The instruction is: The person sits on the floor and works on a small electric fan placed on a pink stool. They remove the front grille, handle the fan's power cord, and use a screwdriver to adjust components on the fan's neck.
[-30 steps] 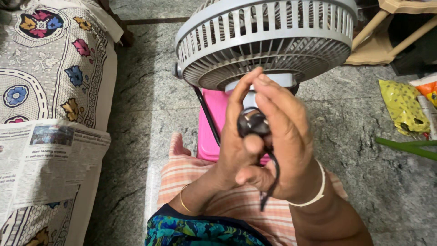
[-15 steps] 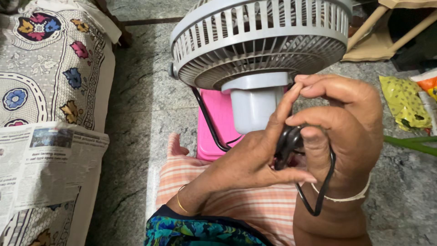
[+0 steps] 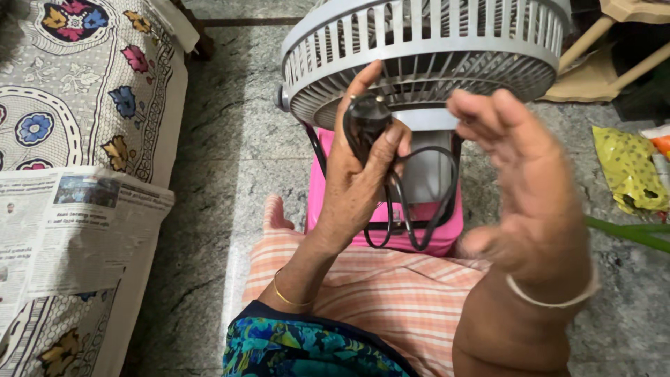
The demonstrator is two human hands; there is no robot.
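Two hands (image 3: 447,174), one plug (image 3: 365,120), one fan (image 3: 426,52)

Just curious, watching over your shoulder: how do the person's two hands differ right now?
The left hand is closed around a black plug, its cord looping below; the right hand is open and holds nothing. The left hand looks sharp, the right hand blurred. The left wrist carries a thin gold bangle, the right wrist a pale one. Both are raised in front of the grey fan.
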